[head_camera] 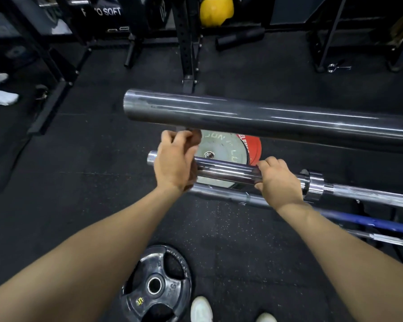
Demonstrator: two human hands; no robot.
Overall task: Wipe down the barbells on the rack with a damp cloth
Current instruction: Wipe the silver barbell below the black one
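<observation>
A chrome barbell sleeve (226,171) lies across the middle, its end pointing left. My right hand (279,180) grips it just left of the collar (313,185). My left hand (175,161) sits over the sleeve near its free end, fingers curled around a small dark brownish cloth (196,138) that is mostly hidden and blurred. Above and closer to the camera, a thick dark barbell sleeve (242,115) runs from centre to the right edge. Below, another grey bar (219,194) and a blue bar (370,221) lie on the rack at the right.
A white and red plate (228,145) lies behind the sleeve. On the black rubber floor near my shoes rests a black plate (156,284). Black rack uprights (189,43), a yellow kettlebell (215,11) and a foam roller (240,38) stand at the back. Someone's white shoe (0,96) is at far left.
</observation>
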